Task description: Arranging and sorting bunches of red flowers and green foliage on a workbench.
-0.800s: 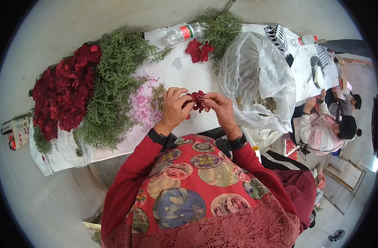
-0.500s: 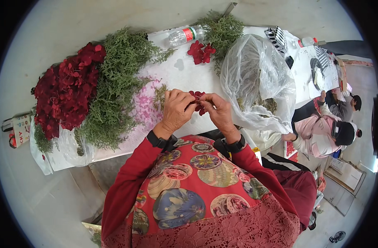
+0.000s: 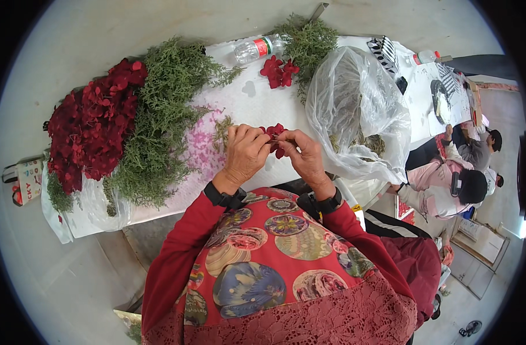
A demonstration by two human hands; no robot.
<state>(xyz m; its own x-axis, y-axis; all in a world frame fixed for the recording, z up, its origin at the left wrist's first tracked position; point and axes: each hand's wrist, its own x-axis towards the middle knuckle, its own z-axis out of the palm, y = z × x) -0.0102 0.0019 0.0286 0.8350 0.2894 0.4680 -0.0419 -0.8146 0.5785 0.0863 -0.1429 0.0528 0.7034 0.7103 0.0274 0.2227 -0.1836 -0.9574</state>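
Note:
My left hand (image 3: 244,152) and my right hand (image 3: 305,155) meet over the near edge of the white-covered table (image 3: 240,106). Between them is a small dark red flower (image 3: 277,131), its thin stem pinched in my fingertips. The fingers of both hands are closed on it and partly hide it. Beyond my hands lies a loose cluster of red flowers (image 3: 279,73). To the left, a big heap of dark red flowers (image 3: 93,126) rests against a pile of green sprigs (image 3: 165,98). Thin greenish stems (image 3: 221,135) lie beside my left hand.
On the right stands an open clear plastic bag (image 3: 332,98) with dry plant bits inside. A plastic bottle (image 3: 252,50) and more green sprigs (image 3: 312,43) lie along the far edge. Pink stains (image 3: 202,144) mark the cover. A co-worker in pink (image 3: 441,187) sits farther right.
My hands stay in nearly the same place, with the flower shifting slightly between my fingers. At the right, the co-worker in pink has moved the head and arm a little.

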